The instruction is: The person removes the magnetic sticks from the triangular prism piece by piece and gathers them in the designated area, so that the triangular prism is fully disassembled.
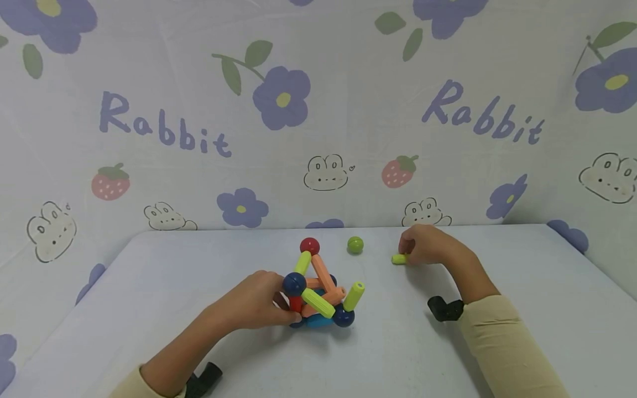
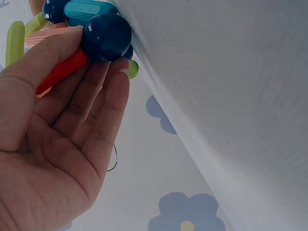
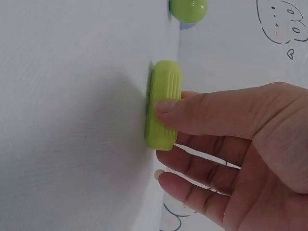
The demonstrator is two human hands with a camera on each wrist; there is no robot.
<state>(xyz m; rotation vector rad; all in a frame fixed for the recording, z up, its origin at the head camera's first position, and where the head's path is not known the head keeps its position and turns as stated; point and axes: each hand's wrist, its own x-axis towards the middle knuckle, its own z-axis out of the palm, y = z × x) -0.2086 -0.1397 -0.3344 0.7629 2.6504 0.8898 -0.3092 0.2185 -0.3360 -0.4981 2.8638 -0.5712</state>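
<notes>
A construction of magnetic rods and balls stands on the white table. My left hand [image 1: 259,301] holds its left side, thumb and fingers about a red rod [image 2: 62,71] and a dark blue ball [image 2: 107,37]. A red ball [image 1: 309,246] tops the frame, joined to a yellow-green rod and an orange rod [image 1: 323,272]. Another yellow-green rod [image 1: 354,296] sticks up from the dark blue ball [image 1: 343,316] at the front right. Farther right, my right hand [image 1: 428,245] pinches a loose yellow-green rod [image 3: 164,106] lying at the tabletop, thumb on its near side.
A loose green ball [image 1: 355,245] sits near the table's back edge, between the construction and my right hand. Behind the white tabletop [image 1: 388,354] hangs a cloth [image 1: 348,110] printed with flowers, rabbits and strawberries.
</notes>
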